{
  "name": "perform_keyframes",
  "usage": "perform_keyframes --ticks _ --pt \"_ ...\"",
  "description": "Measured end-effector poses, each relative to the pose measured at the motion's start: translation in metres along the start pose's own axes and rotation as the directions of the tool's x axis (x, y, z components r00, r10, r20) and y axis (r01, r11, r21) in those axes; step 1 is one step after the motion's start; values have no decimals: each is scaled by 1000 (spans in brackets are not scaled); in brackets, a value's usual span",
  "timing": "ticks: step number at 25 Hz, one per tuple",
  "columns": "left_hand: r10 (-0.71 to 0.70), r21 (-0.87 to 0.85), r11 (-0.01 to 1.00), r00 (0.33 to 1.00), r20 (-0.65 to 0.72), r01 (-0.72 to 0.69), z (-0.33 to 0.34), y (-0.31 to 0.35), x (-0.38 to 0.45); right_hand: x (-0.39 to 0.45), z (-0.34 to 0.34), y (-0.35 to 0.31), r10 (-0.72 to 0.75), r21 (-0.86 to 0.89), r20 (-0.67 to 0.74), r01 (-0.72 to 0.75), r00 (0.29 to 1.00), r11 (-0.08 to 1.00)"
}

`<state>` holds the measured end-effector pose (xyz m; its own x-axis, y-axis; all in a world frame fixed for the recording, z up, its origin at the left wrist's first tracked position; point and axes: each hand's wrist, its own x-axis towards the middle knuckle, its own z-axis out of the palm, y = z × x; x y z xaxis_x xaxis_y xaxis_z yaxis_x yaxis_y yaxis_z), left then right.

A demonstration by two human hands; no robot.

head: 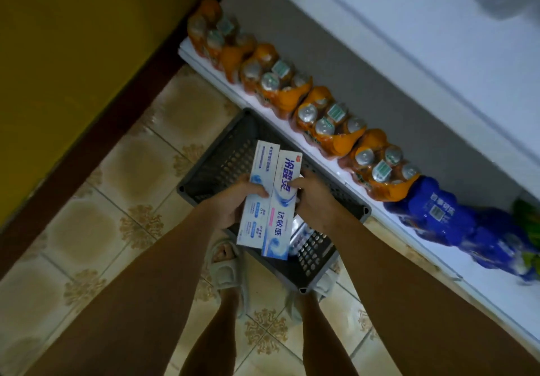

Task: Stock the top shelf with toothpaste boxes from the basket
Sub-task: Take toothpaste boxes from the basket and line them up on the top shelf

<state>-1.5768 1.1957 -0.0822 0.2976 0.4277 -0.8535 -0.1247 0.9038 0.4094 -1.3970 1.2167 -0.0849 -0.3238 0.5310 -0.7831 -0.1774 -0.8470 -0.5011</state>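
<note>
Two white-and-blue toothpaste boxes are held side by side above a dark grey slotted basket (222,156) on the floor. My left hand (233,203) grips the left toothpaste box (258,171), thumb across its face. My right hand (314,197) grips the right toothpaste box (285,177) along its right edge. Beneath the boxes, more toothpaste boxes (301,235) lie in the basket, mostly hidden. The top shelf is out of view.
The bottom shelf (496,285) runs diagonally on the right, holding orange drink multipacks (327,121) and a blue bottle pack (455,218). A white shelf panel (423,25) is above. A yellow wall (58,54) is at left. My sandalled feet stand on beige tiles (117,200).
</note>
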Motion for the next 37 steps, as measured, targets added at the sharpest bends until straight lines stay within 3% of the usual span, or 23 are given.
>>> perform_keyframes --ticks 4,6,8,12,16,21,23,26,29,34,37 --pt "77 49 996 995 -62 -74 29 50 -94 -84 56 -62 -105 -145 -66 95 992 985" --pt "105 27 994 994 -31 -104 39 75 -142 -126 84 -90 -201 -184 -75 184 977 965" --pt "129 -31 991 992 19 -128 47 100 -189 -169 115 -117 -267 -137 -20 262 964 955" --pt "184 -105 978 981 55 -178 58 145 -262 -241 168 -156 -250 -39 106 256 962 966" --pt "285 -18 958 956 73 -285 69 187 -315 -287 202 -196 -308 -104 88 317 947 943" --pt "474 65 880 879 -51 -471 96 231 -351 -335 228 -241 -502 -389 -181 407 846 826" --pt "501 21 865 866 -10 -500 112 242 -363 -354 230 -255 -542 -482 -224 391 810 784" --pt "546 -76 838 830 115 -541 139 254 -383 -380 229 -270 -569 -555 -213 381 794 739" --pt "587 -100 809 794 157 -579 158 259 -399 -406 228 -280 -624 -594 -218 406 750 695" --pt "615 -16 786 778 128 -619 181 265 -442 -465 224 -307 -696 -705 -131 427 706 566" --pt "678 -25 734 732 66 -678 206 273 -477 -510 215 -328 -751 -779 -55 443 658 445"
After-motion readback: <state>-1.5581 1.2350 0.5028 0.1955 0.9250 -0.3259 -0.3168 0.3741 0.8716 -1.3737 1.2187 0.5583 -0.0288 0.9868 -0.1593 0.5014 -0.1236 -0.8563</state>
